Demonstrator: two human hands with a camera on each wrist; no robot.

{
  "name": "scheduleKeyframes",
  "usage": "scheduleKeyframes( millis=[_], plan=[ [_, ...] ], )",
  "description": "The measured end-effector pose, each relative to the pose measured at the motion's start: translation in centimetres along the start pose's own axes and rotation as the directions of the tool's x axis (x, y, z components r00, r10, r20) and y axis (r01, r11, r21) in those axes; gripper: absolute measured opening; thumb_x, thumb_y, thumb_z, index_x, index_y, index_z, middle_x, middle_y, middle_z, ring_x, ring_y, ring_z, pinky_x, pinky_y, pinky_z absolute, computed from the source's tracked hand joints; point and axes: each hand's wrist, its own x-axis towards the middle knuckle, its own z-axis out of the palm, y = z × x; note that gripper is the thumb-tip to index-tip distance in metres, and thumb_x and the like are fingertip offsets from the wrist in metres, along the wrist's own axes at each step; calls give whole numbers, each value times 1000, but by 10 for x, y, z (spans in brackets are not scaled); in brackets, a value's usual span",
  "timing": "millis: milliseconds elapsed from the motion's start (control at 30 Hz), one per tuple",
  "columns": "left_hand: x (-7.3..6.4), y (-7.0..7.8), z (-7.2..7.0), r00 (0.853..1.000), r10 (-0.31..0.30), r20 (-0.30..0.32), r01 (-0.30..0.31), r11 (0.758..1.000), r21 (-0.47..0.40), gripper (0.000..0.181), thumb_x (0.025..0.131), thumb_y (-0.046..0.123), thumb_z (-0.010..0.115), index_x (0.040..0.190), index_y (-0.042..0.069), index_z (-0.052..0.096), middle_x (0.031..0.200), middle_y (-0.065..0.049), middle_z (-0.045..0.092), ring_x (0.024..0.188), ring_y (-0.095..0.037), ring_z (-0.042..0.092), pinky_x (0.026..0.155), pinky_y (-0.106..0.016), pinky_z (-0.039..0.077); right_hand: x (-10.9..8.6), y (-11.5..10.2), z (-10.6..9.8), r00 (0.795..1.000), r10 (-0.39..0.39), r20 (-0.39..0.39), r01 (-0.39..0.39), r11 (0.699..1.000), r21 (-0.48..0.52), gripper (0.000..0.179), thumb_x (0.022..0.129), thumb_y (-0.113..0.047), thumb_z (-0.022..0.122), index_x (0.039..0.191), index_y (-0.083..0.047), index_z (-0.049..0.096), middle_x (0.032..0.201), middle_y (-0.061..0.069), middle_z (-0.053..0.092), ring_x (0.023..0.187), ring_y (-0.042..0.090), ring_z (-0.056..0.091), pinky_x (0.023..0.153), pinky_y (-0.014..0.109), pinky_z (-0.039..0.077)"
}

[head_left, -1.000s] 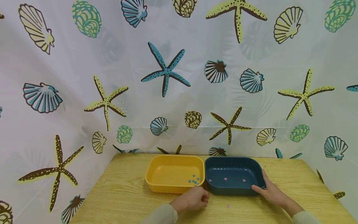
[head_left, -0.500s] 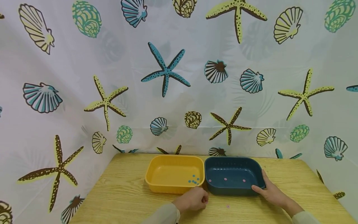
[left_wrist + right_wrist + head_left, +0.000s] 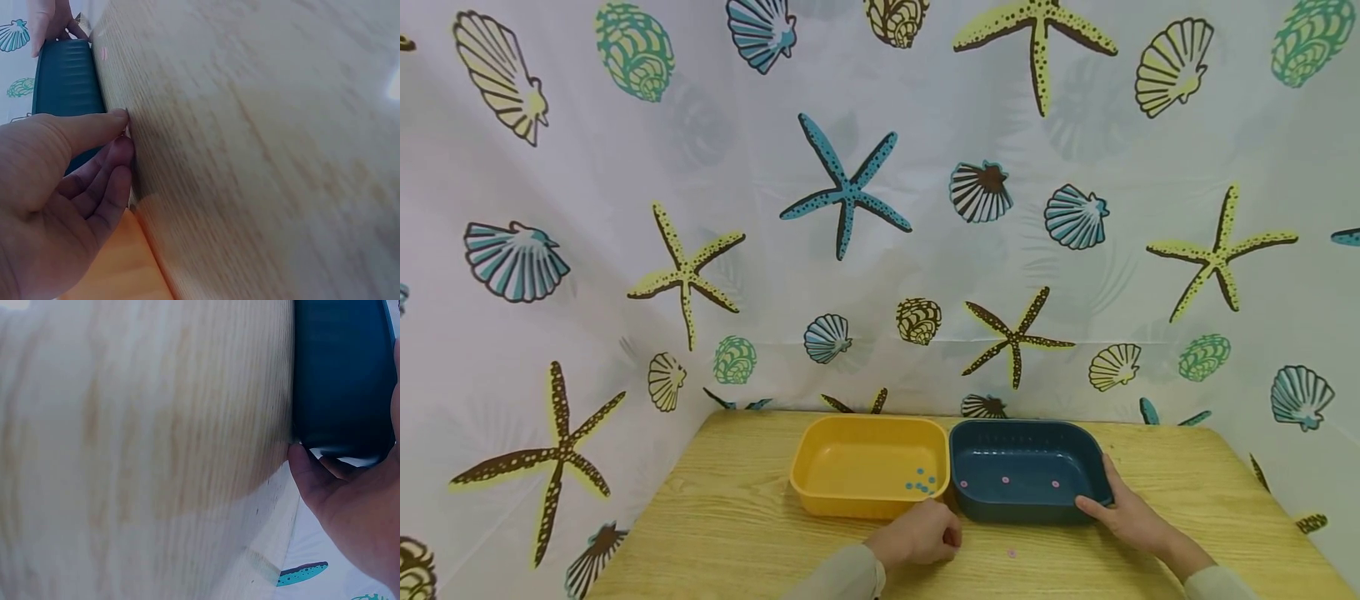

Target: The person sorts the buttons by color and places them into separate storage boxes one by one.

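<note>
My left hand (image 3: 921, 533) is low over the table in front of the join between two plastic tubs. In the left wrist view its thumb and index finger pinch a tiny pink disc (image 3: 127, 130), mostly hidden by the fingertips, at the wood surface. My right hand (image 3: 1126, 512) grips the right end of the dark blue tub (image 3: 1030, 512), thumb at the front corner and fingers along the side. Several small pink discs (image 3: 1006, 480) are spread inside that tub. Another pink disc (image 3: 1012, 553) lies on the table before it.
A yellow tub (image 3: 850, 506) stands against the blue tub's left side, with several small blue discs (image 3: 919, 486) in its front right corner. Both stand on a wooden table (image 3: 722, 517). A curtain (image 3: 880, 275) printed with shells and starfish hangs behind and at the sides.
My left hand has shifted slightly forward and right along the table from one second ago, with only small finger movement. The right hand and both tubs have stayed in place.
</note>
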Motion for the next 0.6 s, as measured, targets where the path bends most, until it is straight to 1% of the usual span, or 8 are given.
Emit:
scheduleKeyframes(
  millis=[233, 367, 600],
  plan=[
    [1, -2, 5, 999, -34, -10, 33, 999, -34, 6, 81, 11, 74, 77, 15, 74, 65, 16, 58, 60, 4, 48, 58, -10, 40, 0, 0, 0, 1000, 2, -5, -2, 1000, -15, 103, 94, -43, 57, 144, 6, -18, 148, 38, -7, 133, 55, 6, 104, 64, 15],
    [2, -2, 6, 999, -43, -12, 43, 998, -49, 6, 80, 9, 74, 77, 15, 75, 65, 16, 58, 60, 4, 48, 58, -11, 41, 0, 1, 0, 1000, 0, -1, 0, 1000, -13, 102, 94, -43, 56, 144, 6, -18, 148, 38, -7, 133, 55, 6, 104, 64, 14],
    [1, -1, 6, 999, -50, -14, 50, 998, -47, 9, 80, 9, 74, 74, 16, 71, 63, 15, 53, 59, 2, 46, 57, -12, 40, -1, 0, 0, 1000, 2, 5, -2, 1000, -2, 102, 95, -43, 55, 144, 5, -20, 148, 37, -8, 133, 54, 5, 104, 64, 14]
  ],
)
